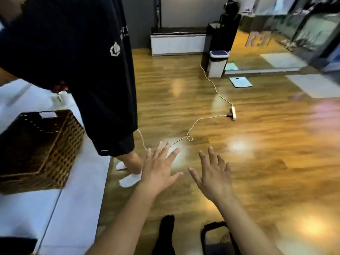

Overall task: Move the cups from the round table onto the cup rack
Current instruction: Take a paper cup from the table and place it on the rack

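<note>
My left hand (160, 168) and my right hand (214, 173) are both stretched out in front of me over the wooden floor (239, 153), palms down, fingers straight and spread. Neither hand holds anything. No cup, round table or cup rack shows in this view.
Another person in a dark shirt and shorts (88, 70) stands at left beside a white counter (70, 208) carrying a brown wicker basket (40, 148). A white cable (206, 118) and power strip (233, 113) lie on the floor. A bin (219, 63) stands farther back.
</note>
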The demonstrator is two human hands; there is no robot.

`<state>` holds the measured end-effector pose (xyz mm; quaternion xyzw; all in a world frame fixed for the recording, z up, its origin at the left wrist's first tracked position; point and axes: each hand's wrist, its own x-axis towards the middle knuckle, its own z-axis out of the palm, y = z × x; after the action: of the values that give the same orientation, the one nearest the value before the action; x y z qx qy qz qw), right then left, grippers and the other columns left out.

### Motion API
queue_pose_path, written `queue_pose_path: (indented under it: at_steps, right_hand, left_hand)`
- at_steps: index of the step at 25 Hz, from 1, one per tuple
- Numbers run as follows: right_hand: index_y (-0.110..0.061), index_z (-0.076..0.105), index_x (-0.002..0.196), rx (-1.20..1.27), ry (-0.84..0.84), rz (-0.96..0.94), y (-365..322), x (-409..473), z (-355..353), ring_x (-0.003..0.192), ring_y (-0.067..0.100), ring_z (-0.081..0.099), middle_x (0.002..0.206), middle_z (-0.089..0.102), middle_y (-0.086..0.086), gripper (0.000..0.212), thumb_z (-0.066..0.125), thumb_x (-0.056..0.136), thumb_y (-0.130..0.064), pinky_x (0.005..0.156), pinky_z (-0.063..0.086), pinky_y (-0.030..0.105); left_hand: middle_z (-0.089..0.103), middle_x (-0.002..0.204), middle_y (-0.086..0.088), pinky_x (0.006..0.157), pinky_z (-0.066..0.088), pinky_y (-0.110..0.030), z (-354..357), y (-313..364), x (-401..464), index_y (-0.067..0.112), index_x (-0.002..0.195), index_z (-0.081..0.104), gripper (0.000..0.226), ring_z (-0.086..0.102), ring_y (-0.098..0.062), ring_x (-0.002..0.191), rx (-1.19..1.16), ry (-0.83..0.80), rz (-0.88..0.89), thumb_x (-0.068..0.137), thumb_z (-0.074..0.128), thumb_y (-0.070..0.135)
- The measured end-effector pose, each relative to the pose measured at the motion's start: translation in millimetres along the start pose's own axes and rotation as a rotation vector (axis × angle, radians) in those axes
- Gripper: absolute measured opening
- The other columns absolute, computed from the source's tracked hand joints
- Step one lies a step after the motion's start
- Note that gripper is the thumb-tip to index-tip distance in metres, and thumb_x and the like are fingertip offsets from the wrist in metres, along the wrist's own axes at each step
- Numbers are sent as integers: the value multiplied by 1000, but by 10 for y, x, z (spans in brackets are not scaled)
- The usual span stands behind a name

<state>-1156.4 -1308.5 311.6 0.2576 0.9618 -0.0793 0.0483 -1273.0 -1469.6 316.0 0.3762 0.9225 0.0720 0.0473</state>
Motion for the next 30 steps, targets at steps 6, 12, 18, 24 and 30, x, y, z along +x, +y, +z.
queue_pose_path:
  at_steps: [6,12,18,24,30]
  right_hand:
    - [-30,16,156,69,21,258,686,1217,-299,148,40,21,168,7,8,86,7,86,-79,114,23,62]
    - [-32,12,157,138,64,538,1791,1716,-453,150,40,17,169,4,6,87,6,85,-80,116,23,63]
    - [-31,11,157,163,107,719,3093,2250,-644,151,39,14,169,1,6,80,14,90,-76,117,19,62]
    - [-33,9,157,206,118,901,4786,2476,-1009,152,37,13,169,0,5,78,20,92,-75,119,19,60]
    - [-32,8,158,239,151,1133,6108,2208,-1149,152,36,13,169,-1,5,78,21,94,-74,119,19,59]
  left_hand:
    - [2,173,1,125,3,-53,-105,355,1926,42,160,11,85,-5,-25,159,38,-77,237,91,54,69]
    - [2,173,2,126,5,-51,64,1452,3332,42,160,11,85,-5,-24,159,28,-105,513,91,51,72]
    - [0,173,3,126,2,-52,306,2756,4495,45,159,7,84,-8,-23,159,46,-122,703,91,48,74]
    - [1,173,4,127,6,-53,436,4668,5425,43,159,9,83,-6,-23,159,23,-156,889,92,47,73]
    - [2,173,3,127,7,-52,771,6291,5792,44,158,9,83,-4,-24,159,14,-229,1091,91,48,74]
